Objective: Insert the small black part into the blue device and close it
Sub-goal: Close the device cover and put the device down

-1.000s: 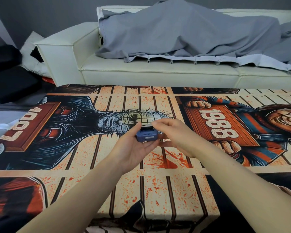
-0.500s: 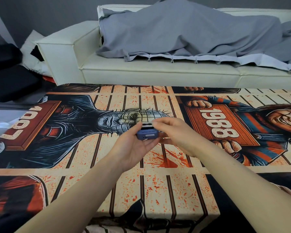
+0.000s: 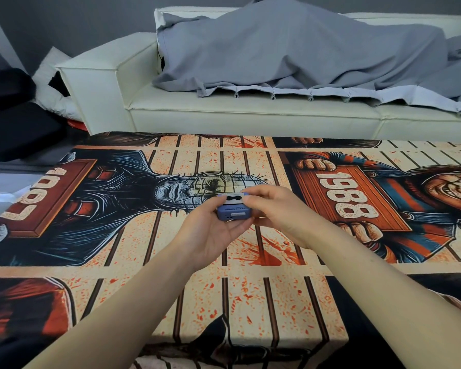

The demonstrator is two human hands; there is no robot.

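Note:
A small blue device is held above the table in my left hand, which cups it from below and from the left. Its lid stands raised at the far side, showing a pale inner face with a dark cut-out. My right hand comes in from the right, and its thumb and forefinger pinch the lid's right end. I cannot make out the small black part as a separate thing; it may be the dark shape inside the lid.
The table wears a printed cloth with horror figures and "1988" plaques. A cream sofa with a grey blanket stands right behind it. Dark bags lie on the floor at the left.
Both hands have stayed in place over the table. The device's lid now shows more of its pale inner face, and my right fingers have shifted onto its right end.

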